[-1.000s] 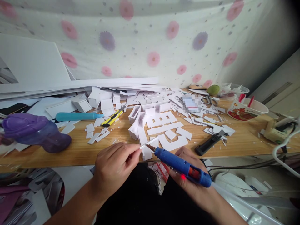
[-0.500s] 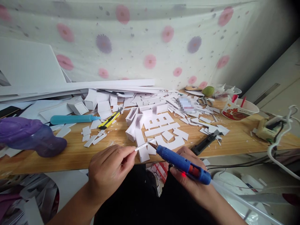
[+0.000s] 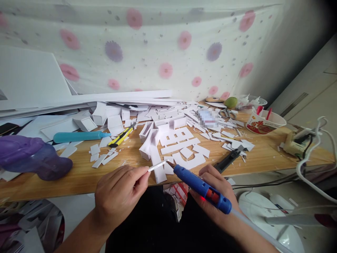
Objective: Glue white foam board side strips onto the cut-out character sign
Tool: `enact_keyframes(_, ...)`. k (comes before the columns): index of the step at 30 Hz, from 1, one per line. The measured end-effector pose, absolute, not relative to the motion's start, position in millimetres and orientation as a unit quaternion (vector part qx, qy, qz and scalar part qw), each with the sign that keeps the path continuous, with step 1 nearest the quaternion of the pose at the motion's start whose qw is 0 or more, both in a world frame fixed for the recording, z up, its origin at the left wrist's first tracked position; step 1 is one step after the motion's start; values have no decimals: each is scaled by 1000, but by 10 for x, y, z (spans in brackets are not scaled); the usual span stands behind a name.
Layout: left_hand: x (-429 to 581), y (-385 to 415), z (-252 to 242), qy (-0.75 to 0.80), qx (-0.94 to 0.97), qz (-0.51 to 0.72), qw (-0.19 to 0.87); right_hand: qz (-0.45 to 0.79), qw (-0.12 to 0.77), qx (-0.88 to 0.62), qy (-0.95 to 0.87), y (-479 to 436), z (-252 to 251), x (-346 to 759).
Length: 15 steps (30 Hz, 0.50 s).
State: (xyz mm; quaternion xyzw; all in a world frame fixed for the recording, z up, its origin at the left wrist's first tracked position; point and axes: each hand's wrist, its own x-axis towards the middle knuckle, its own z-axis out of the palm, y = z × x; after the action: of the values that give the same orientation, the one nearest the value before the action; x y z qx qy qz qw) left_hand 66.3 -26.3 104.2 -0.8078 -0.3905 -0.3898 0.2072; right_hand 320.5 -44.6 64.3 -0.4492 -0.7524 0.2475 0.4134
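Between thumb and fingers, my left hand (image 3: 122, 196) pinches a thin white foam-board strip (image 3: 158, 165), held above the table's front edge. My right hand (image 3: 214, 196) is wrapped round a blue hot glue gun (image 3: 202, 188) with a red light glowing on it and a clear glue stick running out of its back. The gun's metal nozzle is at the strip's far end; whether it touches cannot be made out. Just behind lie a partly built white foam-board model (image 3: 150, 140) and flat cut pieces (image 3: 189, 160), some with square cut-outs.
A yellow utility knife (image 3: 122, 135), a teal tube (image 3: 81, 136) and a purple bottle (image 3: 34, 156) stand to the left. On the right are a black utility knife (image 3: 229, 158), scissors (image 3: 226, 113), a paper bowl (image 3: 264, 121) and white cables (image 3: 302, 168). Scraps cover the back.
The glue gun's nozzle has moved a little along the strip to its far end. Both hands have shifted slightly left in view, as has the whole scene. Both holds are unchanged.
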Motion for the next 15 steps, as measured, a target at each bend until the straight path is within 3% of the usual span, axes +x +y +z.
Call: enact_keyframes(15,630,-241,1056,-371,-818,-373,231,240,374,-449,-775,-485,661,3279)
